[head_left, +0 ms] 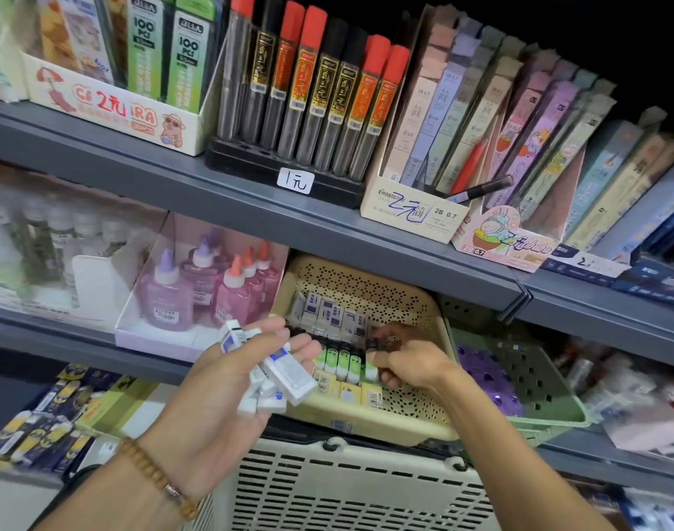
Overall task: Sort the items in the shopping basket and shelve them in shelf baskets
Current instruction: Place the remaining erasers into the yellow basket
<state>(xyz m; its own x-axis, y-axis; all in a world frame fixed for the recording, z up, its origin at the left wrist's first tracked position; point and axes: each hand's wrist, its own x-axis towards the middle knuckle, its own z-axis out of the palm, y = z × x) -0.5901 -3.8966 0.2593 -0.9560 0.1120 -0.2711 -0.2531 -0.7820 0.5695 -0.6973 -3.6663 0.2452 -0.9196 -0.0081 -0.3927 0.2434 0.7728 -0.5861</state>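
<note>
1. A loose handful of white erasers (278, 373) with blue-printed sleeves is cradled in the left hand (228, 381), palm up with the fingers partly curled round the pile, in front of the middle shelf and above the shopping basket (350, 488).
2. The erasers are seen as small rectangular blocks; their long axes are jumbled, most running diagonally from upper left to lower right, with barcodes visible on some faces.
3. The right hand (404, 358) is reached into the beige perforated shelf basket (412, 300), where a small dark-topped, green-and-white piece (372, 360) is pinched between thumb and fingers; its exact kind cannot be told.
4. Inside that basket, items are ranked in rows: white-and-blue erasers (331, 314) stood on end at the back, green-and-white pieces (337, 362) in the middle, pale yellow blocks (360, 394) at the front.
5. The two hands are held apart, the left outside the basket's front left corner, the right within it.
6. A wooden bead bracelet (155, 477) is worn on the left wrist.
7. Pink and purple glue bottles (212, 289) are shelved just left of the beige basket, and a green basket (526, 377) just right; tubes of pencil leads (312, 97) are stood on the shelf above.
</note>
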